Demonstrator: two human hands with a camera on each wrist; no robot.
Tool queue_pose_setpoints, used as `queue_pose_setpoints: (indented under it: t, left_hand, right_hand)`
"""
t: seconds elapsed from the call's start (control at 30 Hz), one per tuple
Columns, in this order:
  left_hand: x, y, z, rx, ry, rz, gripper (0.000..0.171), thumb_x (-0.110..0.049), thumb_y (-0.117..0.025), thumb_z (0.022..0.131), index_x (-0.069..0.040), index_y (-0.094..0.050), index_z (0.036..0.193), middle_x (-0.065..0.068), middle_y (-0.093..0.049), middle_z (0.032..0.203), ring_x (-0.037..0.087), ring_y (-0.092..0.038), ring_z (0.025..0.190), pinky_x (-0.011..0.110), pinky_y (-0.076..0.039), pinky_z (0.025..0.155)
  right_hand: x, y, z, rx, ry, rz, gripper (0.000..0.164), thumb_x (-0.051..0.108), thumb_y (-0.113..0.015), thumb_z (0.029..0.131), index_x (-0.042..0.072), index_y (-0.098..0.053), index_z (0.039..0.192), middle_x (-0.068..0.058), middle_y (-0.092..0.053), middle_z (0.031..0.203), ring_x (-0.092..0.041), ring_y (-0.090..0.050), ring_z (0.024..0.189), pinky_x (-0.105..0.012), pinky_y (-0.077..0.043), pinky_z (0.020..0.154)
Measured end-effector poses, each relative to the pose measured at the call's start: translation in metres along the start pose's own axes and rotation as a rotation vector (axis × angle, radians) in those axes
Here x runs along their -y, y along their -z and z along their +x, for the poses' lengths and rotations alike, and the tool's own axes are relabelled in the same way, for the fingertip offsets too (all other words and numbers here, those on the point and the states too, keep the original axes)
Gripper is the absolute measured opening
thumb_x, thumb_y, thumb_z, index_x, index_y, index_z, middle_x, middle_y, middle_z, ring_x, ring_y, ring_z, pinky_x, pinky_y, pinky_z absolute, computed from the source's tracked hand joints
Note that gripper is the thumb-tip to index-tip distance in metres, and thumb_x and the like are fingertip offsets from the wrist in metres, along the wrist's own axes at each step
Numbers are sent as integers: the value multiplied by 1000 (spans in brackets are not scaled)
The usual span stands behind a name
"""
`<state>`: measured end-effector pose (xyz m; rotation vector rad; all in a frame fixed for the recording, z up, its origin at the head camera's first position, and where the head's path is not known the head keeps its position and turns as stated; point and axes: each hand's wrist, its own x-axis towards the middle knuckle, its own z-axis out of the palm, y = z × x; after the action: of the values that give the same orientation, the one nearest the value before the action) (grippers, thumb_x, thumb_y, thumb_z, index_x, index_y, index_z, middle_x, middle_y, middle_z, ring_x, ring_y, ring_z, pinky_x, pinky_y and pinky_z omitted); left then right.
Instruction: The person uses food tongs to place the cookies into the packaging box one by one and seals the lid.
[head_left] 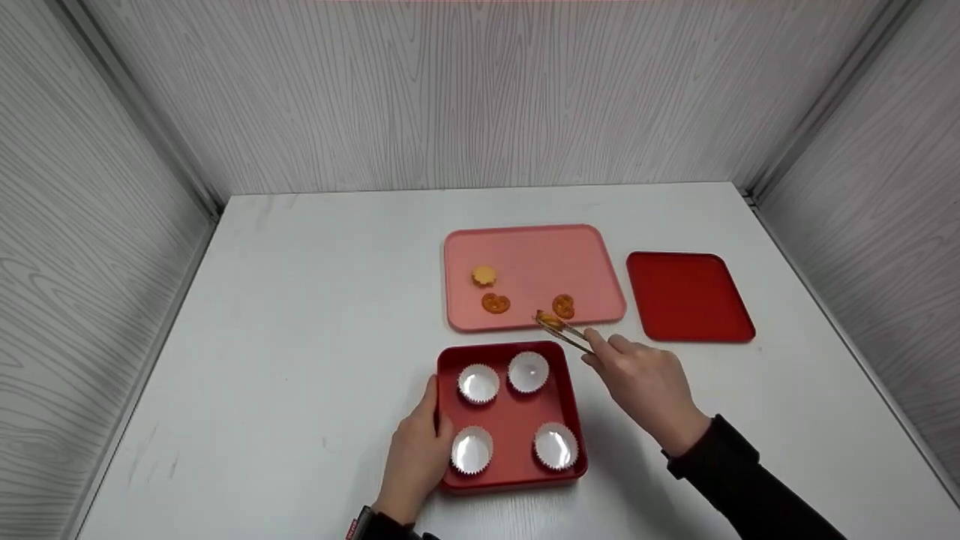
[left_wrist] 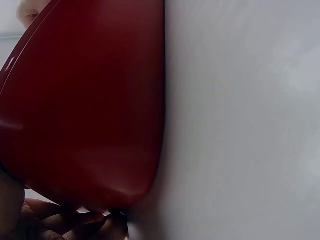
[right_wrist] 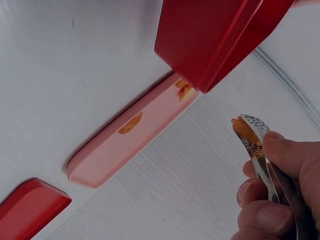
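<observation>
At the near middle of the head view stands a square red box (head_left: 517, 442). Four white paper cups, several in all, sit inside it: one paper cup (head_left: 478, 384) is at its back left. My left hand (head_left: 420, 450) holds the box's left wall, thumb at the rim. In my right hand (head_left: 645, 379) I grip small metal tongs (right_wrist: 260, 155) with perforated heads. Between the heads is a golden-brown snack piece (right_wrist: 245, 131), partly hidden by them. In the head view the tongs' tips overlap the front edge of a pink tray (head_left: 525, 255).
On the pink tray lie a pale scalloped biscuit (head_left: 484, 276), a left pretzel (head_left: 495, 303) and a right pretzel (head_left: 563, 306). A flat red tray (head_left: 690, 296) lies to its right. Wood-grain panels (head_left: 480, 97) enclose the white table (head_left: 300, 337) at back and sides.
</observation>
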<state>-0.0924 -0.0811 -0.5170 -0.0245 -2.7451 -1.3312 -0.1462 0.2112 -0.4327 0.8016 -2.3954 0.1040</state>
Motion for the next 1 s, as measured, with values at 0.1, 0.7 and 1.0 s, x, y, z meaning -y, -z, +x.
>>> queue_pose_setpoints:
  t: [0.1,0.7,1.0]
  left_hand:
    - [0,0,0,0,-2,-1,58,-11,-55,90,-5,-35,143,13,-53,131,22,-56,108,42,-46,88]
    - [-1,2,-1,10,14,-22,59,-10,-54,89,-6,-34,144,10,-51,133,21,-55,109,42,-46,87]
    - [-2,2,-1,8,21,-23,58,-10,-55,89,-3,-35,143,11,-51,133,23,-54,111,42,-45,89]
  right_hand:
    - [6,-1,-2,-1,35,11,36,17,-78,74,6,-68,107,-4,-54,61,-15,-44,41,-24,-28,35]
    - [19,-13,-12,201,80,-5,30,17,-76,77,6,-69,103,-3,-50,59,-17,-49,44,-26,-34,36]
    - [21,-20,-12,223,99,-57,33,19,-77,75,7,-69,105,-4,-52,60,-17,-48,44,-27,-34,34]
